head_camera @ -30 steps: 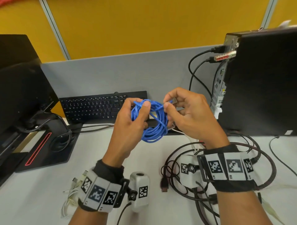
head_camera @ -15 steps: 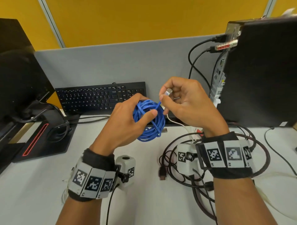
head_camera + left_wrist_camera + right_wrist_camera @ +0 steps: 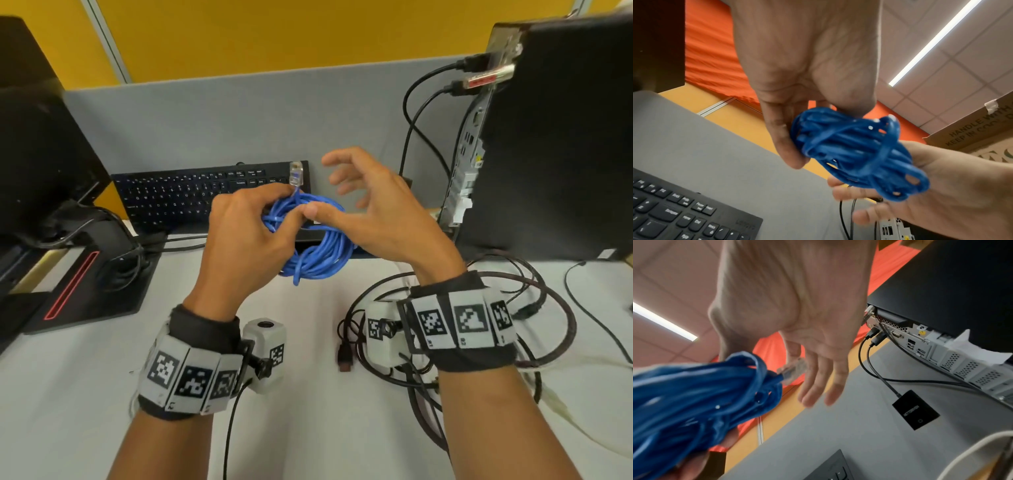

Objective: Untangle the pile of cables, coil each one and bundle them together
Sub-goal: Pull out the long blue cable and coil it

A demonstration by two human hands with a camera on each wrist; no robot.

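Note:
A blue network cable (image 3: 320, 250) is wound into a coil, and my left hand (image 3: 284, 226) grips it above the desk, thumb over the front strands. Its clear plug (image 3: 296, 173) sticks up above the left fingers. My right hand (image 3: 363, 209) is just right of the coil with its fingers spread, and only the thumb touches the strands. In the left wrist view the coil (image 3: 855, 154) lies between my left fingers (image 3: 785, 139) and the right palm. The right wrist view shows the coil (image 3: 694, 394), the plug (image 3: 793, 371) and straight fingers (image 3: 824, 382).
A tangle of black cables (image 3: 534, 291) lies on the white desk (image 3: 85, 394) under my right wrist, with a thin white cable (image 3: 565, 411) beside it. A keyboard (image 3: 178, 195) sits behind the hands, a computer tower (image 3: 555, 137) at the right, a monitor stand (image 3: 85, 274) at the left.
My right hand has let go of the plug and spread its fingers. The plug now stands free above the coil, which stays in my left hand.

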